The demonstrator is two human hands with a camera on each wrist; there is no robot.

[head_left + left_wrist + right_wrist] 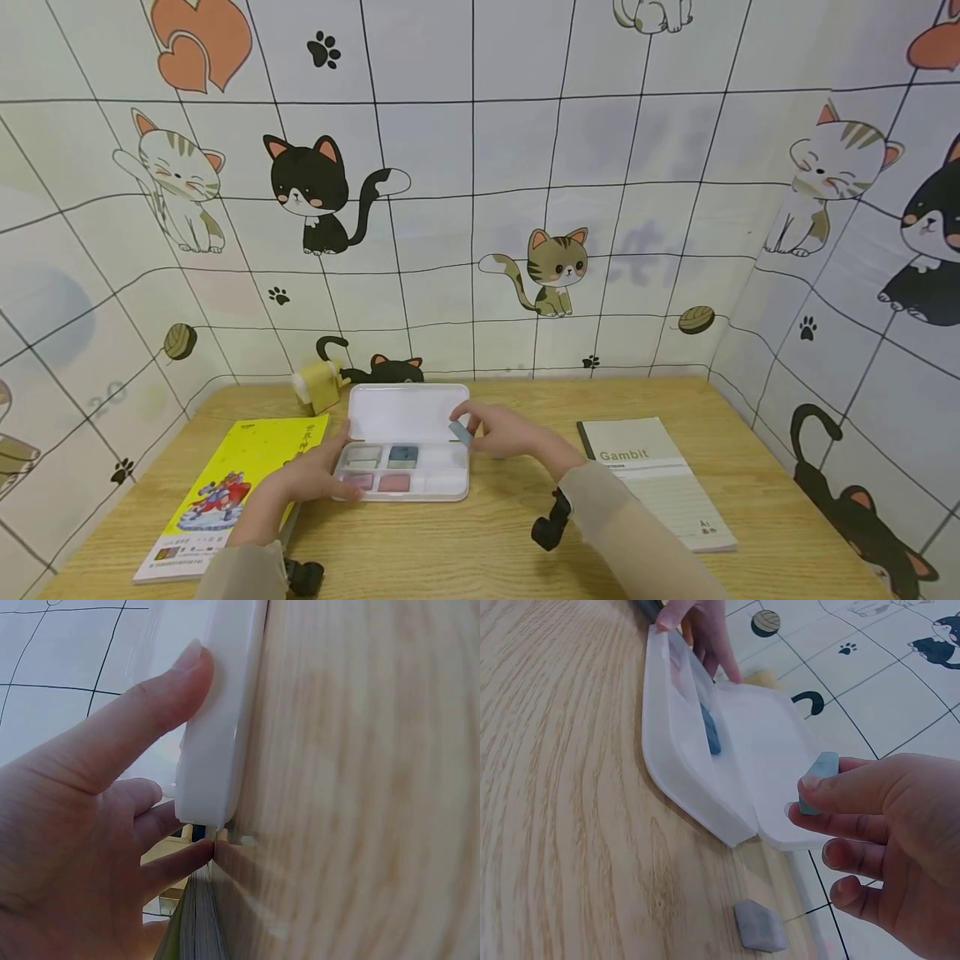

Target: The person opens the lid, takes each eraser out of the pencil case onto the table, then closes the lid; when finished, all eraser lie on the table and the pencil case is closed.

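A white plastic case [444, 481] lies on the table with its lid [405, 410] folded back. My left hand [311, 472] holds the case at its left end, the thumb against the front wall [217, 742] and fingers by the side. Between thumb and fingertips, my right hand [504, 431] pinches a small light blue block [819, 780] above the right edge of the case. Inside the compartments sit a dark blue block [403, 455], a pink block [394, 482], a mauve one [358, 481] and a pale one [363, 455].
A grey block [760, 927] lies on the table just right of the case. On the left is a yellow book [247, 467], partly under my left forearm. To the right lies a notebook [660, 483], partly covered by my right arm. A yellow object [318, 387] stands behind.
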